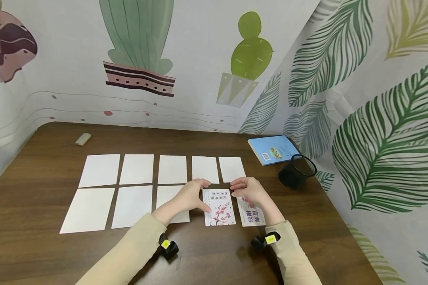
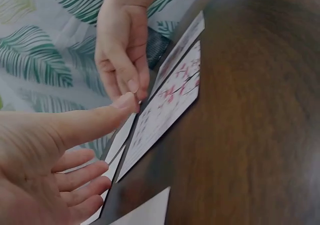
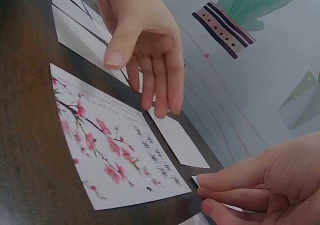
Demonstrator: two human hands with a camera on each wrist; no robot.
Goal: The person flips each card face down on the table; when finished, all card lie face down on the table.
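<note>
A printed card (image 1: 219, 208) with pink blossom on a branch and dark writing lies face up on the table. Along its left side is my left hand (image 1: 192, 194), thumb spread from the fingers; in the left wrist view the left hand (image 2: 70, 165) has nothing in it. My right hand (image 1: 250, 190) lies over the upper part of a second printed card (image 1: 252, 217), which bears red blossom and large dark writing. Its fingertips reach the first card's top right corner. In the right wrist view the right hand's fingers (image 3: 230, 182) are loosely bent, with the thumb close to them.
Several blank white cards lie in two rows, such as one at the far left (image 1: 87, 209) and one at the upper right (image 1: 232, 169). A blue book (image 1: 272, 148) and a black mesh cup (image 1: 294, 176) stand back right. A small pale block (image 1: 83, 139) sits back left.
</note>
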